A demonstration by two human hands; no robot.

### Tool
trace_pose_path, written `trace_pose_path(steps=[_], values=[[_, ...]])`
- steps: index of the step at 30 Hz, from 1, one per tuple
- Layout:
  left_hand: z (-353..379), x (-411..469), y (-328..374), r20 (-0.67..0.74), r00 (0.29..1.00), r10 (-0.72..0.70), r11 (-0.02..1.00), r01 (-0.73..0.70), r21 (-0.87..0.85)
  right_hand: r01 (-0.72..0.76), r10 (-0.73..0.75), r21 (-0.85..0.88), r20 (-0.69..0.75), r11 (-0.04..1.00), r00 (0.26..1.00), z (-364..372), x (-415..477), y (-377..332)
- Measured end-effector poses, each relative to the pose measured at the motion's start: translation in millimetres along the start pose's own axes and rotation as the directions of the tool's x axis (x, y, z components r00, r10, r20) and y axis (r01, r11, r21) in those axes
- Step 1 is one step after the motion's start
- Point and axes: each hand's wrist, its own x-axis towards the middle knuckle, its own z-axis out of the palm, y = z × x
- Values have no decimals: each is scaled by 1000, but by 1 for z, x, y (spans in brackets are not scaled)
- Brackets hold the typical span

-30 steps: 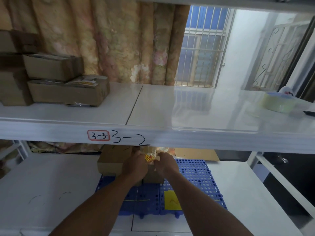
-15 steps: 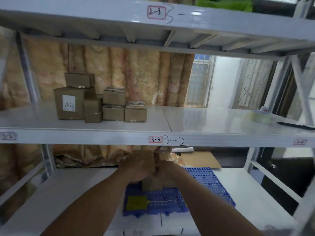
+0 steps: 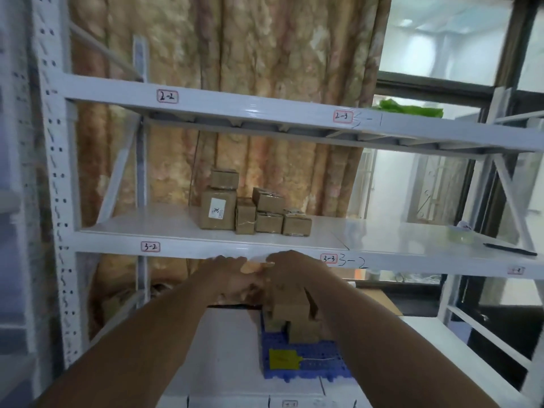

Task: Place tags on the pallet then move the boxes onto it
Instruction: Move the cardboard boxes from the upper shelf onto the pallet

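Note:
A blue plastic pallet (image 3: 318, 363) lies on the lower shelf with a yellow tag (image 3: 282, 359) on its front part. Several brown cardboard boxes (image 3: 294, 322) are stacked on the pallet's back part. My left hand (image 3: 228, 279) and my right hand (image 3: 290, 272) are close together in front of the middle shelf's edge, just above that stack. Their fingers meet and hide each other, so any grip is unclear. More cardboard boxes (image 3: 253, 213) stand in a group on the middle shelf.
The white metal rack has labelled beams, 3-2 (image 3: 150, 246) and 3-3 (image 3: 328, 258). A tape roll (image 3: 460, 235) and a black pen (image 3: 509, 249) lie on the middle shelf at the right. Flat cardboard (image 3: 379, 298) lies behind the pallet. Something green (image 3: 409, 108) sits on the top shelf.
The view has pulled back and tilted up, showing more of the rack. My hands have risen from the box on the pallet to the height of the middle shelf's front edge.

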Motion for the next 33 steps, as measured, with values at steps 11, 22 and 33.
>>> trace_pose_path(steps=[11, 22, 33], values=[[-104, -22, -16, -180, 983, -19, 980, 54, 193, 116, -132, -75, -252, 990, 959, -45, 4, -40], [-139, 16, -36, -294, 952, 88, 911, 42, 410, 81, -105, -82, -358, 993, 928, -68, 55, -70], [-180, 118, -87, -299, 948, 112, 964, -31, 263, 5, -13, -19, -396, 1000, 918, -86, 148, -108]])
